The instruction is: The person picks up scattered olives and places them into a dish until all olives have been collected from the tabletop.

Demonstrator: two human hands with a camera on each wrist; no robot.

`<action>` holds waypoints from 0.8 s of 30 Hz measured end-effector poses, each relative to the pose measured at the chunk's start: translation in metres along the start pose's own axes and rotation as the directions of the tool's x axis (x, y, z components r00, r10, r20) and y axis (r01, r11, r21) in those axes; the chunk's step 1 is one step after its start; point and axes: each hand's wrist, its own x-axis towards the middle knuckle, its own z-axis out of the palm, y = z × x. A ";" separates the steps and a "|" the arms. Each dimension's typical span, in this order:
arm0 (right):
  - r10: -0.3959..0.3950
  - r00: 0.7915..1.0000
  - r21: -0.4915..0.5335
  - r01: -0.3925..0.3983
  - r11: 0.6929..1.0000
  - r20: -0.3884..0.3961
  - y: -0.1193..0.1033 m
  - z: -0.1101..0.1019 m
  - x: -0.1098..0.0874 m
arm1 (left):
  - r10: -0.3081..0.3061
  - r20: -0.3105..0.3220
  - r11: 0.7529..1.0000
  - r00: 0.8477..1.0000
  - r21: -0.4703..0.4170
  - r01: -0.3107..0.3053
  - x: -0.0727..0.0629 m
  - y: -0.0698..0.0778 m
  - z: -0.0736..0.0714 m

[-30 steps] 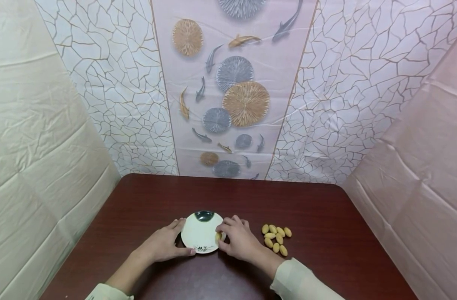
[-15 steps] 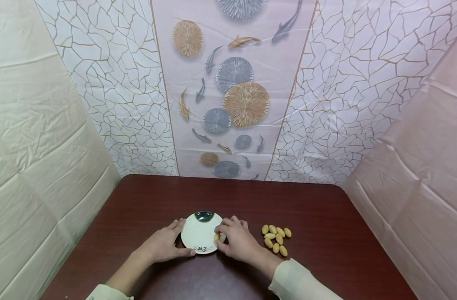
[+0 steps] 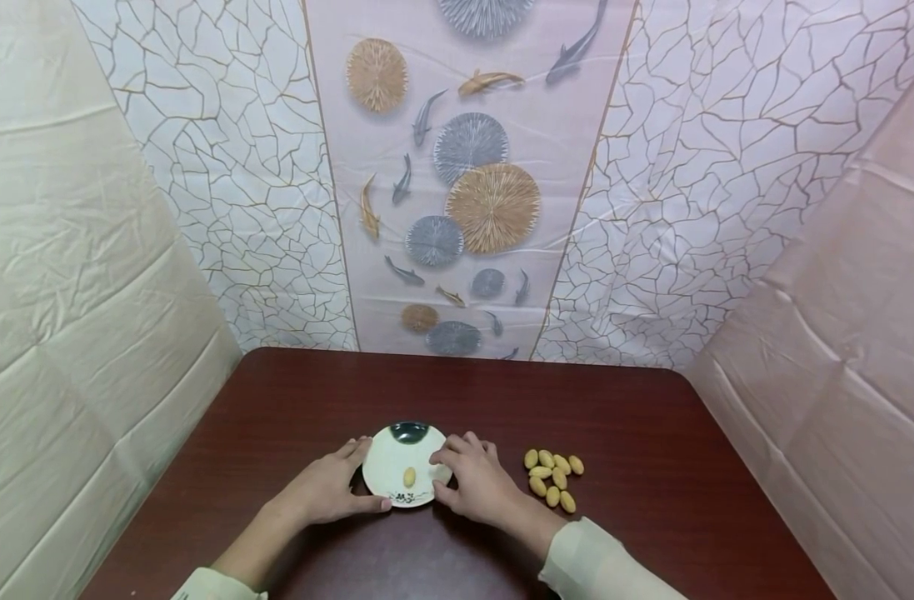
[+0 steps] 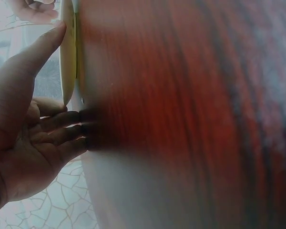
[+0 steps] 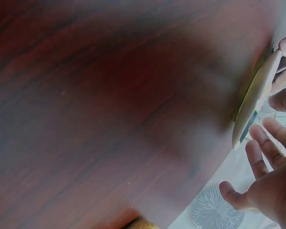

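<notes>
A small yellow oval piece point(image 3: 409, 477), nut-like though its exact kind is unclear, lies on the white plate point(image 3: 397, 454). The plate has a dark patch at its far rim and a dark floral print at the near rim. My left hand point(image 3: 325, 486) rests against the plate's left side, its thumb on the near rim and its fingers spread along the left edge. Thumb and index finger touch the rim in the left wrist view. At the right rim is my right hand point(image 3: 475, 479), thumb and fingers parted with nothing between them. The right wrist view shows those fingers point(image 5: 257, 162) apart.
Several similar yellow oval pieces point(image 3: 559, 478) lie grouped on the dark red-brown table point(image 3: 614, 433), right of the plate. One piece point(image 5: 143, 224) peeks in at the bottom of the right wrist view. Patterned cloth point(image 3: 442, 167) hangs behind the table.
My right hand has let go of the yellow oval piece it pinched at the plate's right side. The piece now lies farther left on the plate. The left hand has stayed put.
</notes>
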 end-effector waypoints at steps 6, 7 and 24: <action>-0.005 1.000 0.007 0.006 1.000 -0.009 0.001 -0.003 -0.002 | 0.000 -0.003 1.000 1.000 0.003 0.000 0.000 0.001 0.000; -0.005 1.000 0.006 0.005 1.000 -0.010 0.002 -0.004 -0.003 | 0.001 -0.004 1.000 1.000 0.004 -0.001 0.000 0.001 0.000; -0.007 1.000 0.027 0.008 1.000 -0.029 0.009 -0.016 -0.019 | -0.001 -0.003 1.000 1.000 0.018 0.001 0.002 -0.001 0.002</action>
